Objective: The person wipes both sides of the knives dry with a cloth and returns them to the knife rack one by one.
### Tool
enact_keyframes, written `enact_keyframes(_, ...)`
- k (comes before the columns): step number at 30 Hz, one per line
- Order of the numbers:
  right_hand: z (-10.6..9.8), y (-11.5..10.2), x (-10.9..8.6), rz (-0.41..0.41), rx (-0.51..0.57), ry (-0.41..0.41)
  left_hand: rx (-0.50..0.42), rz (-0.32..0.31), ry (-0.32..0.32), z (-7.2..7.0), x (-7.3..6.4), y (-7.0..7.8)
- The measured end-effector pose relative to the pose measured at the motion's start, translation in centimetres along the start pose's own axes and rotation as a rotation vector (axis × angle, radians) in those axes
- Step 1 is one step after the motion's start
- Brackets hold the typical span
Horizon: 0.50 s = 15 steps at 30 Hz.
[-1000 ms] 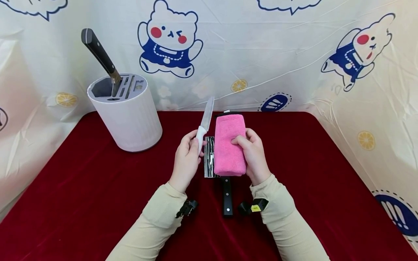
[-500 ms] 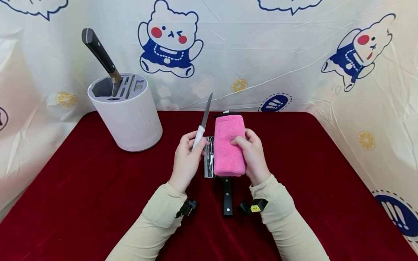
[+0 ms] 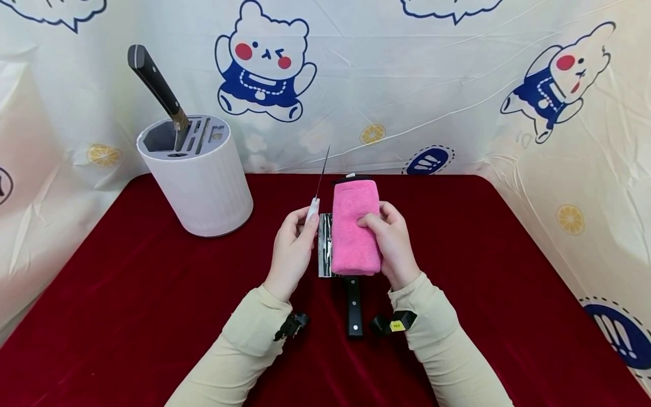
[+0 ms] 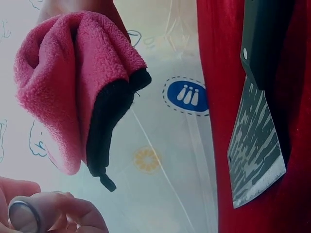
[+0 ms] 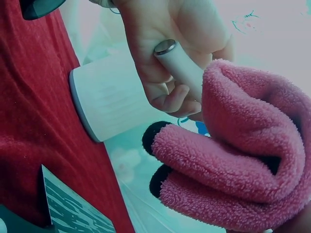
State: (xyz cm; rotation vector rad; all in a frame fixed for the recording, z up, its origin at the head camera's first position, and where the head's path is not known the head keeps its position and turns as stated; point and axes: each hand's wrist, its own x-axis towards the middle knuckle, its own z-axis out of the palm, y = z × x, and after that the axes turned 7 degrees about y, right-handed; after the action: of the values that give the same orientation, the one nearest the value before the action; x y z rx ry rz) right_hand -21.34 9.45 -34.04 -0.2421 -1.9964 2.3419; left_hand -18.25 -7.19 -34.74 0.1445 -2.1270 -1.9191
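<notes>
Pinching the white-handled knife in its grip, tip pointing away, the L hand sits just beside the folded pink cloth, pinched by the R hand above the worktop, w/ the cleaver partly hidden. Prob. best: cloth thick, approach from spine side, sharp edge outward, go slow.

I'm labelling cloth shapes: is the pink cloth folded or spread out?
Folded. In the head view, the pink cloth is a narrow pad in the right hand; the right wrist view shows its stacked, doubled-over layers.
</notes>
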Motion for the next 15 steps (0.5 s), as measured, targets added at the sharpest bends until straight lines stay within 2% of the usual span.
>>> enact_keyframes(9, 0.31, 0.44, -0.07, -0.042, -0.056, -0.028, -0.020, -0.010, -0.016, 0.17, -0.17, 0.04)
enact_keyframes(15, 0.52, 0.57, -0.34, -0.082, -0.080, -0.030, 0.004, -0.012, -0.024, 0.27, -0.29, -0.01)
